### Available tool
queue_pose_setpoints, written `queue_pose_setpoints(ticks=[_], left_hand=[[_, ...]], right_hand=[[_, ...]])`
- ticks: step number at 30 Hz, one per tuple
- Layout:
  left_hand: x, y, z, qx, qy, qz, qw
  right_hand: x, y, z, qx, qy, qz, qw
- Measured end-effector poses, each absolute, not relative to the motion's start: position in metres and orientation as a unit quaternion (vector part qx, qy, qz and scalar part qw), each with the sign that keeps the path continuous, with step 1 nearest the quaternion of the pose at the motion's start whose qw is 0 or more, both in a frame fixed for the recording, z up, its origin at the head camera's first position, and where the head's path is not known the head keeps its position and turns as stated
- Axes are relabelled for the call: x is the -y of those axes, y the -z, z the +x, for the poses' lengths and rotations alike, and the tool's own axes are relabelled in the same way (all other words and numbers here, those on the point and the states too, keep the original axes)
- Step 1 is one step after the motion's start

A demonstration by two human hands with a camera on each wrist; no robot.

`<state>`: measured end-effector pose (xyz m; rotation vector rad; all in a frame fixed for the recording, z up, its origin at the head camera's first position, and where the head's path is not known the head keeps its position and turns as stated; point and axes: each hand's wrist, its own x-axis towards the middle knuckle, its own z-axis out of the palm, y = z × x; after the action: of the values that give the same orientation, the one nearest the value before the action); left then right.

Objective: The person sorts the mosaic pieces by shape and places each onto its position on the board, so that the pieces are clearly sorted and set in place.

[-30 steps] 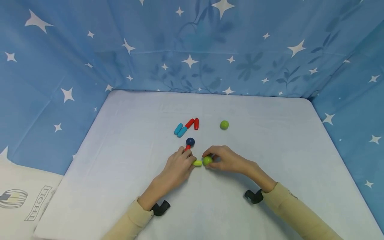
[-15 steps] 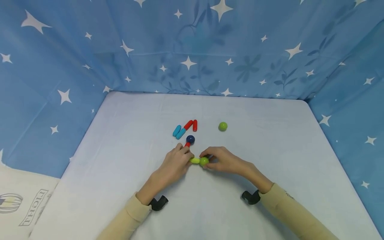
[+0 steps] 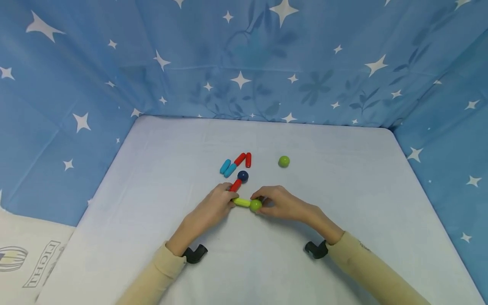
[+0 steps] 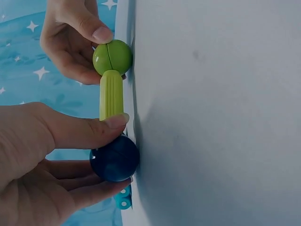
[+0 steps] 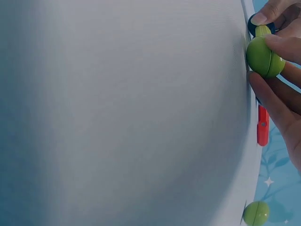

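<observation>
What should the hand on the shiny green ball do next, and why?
Maybe the right hand should push the shiny green ball gently toward the ridged yellow-green rod: they meet, but I can't see whether they're firmly joined. The left hand pinches the round dark-blue ball near the rod's other end.

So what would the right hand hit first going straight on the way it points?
Past the green ball it pinches, the right hand would likely meet the yellow stick first, though exact depth is hard to judge.
</observation>
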<state>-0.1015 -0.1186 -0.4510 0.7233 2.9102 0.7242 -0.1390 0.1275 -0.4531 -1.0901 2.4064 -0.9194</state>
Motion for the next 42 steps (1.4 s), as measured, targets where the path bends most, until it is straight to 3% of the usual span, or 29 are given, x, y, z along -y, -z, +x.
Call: queue_pose_setpoints(ticks=[14,33,42], left_hand=[[0.127,0.452,-0.103,-0.94,-0.258,0.22,0.042],[0.136,0.45,-0.108,-0.938,-0.266,0.219,0.023],[0.139,0.454,-0.107,-0.94,-0.269,0.209,0.028]], right_hand=[[-0.131,0.451,-0.153,-0.855,0.342,-0.359,0.155],[-0.115,0.455,-0.222,-0.892,0.371,-0.226,0.126],[-0.092,0.458,-0.25,-0.902,0.372,-0.169,0.142]])
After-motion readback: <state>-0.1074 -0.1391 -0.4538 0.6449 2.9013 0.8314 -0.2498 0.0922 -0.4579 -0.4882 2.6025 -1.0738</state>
